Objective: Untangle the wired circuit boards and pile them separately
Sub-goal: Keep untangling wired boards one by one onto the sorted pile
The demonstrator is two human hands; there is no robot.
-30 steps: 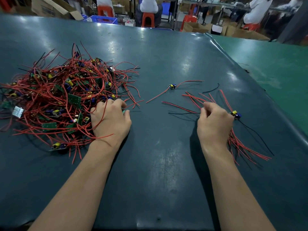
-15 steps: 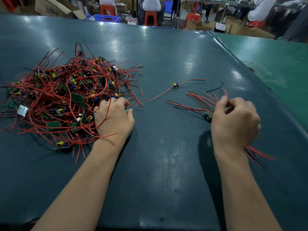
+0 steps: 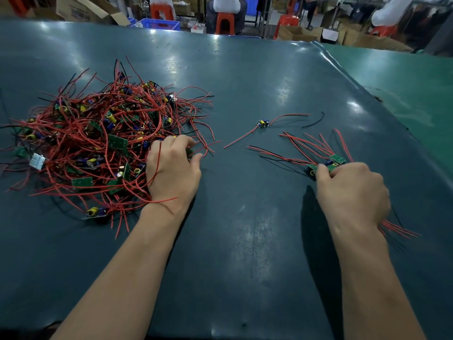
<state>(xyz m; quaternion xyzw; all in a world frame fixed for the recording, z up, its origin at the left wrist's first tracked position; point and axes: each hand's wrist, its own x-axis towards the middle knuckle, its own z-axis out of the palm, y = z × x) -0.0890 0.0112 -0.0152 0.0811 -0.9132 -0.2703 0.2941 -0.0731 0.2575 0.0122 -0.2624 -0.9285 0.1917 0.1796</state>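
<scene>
Head view: a tangled heap of small green circuit boards with red and black wires lies at the left of the dark teal table; the left hand rests at its right edge, fingers curled round a board; the right hand grips a sorted bundle of boards and red wires at the right; one single wired board lies apart, farther off between them.

A dark teal work table fills the frame, glossy with overhead light, while cardboard boxes, red stools and a blue crate line the top edge.
</scene>
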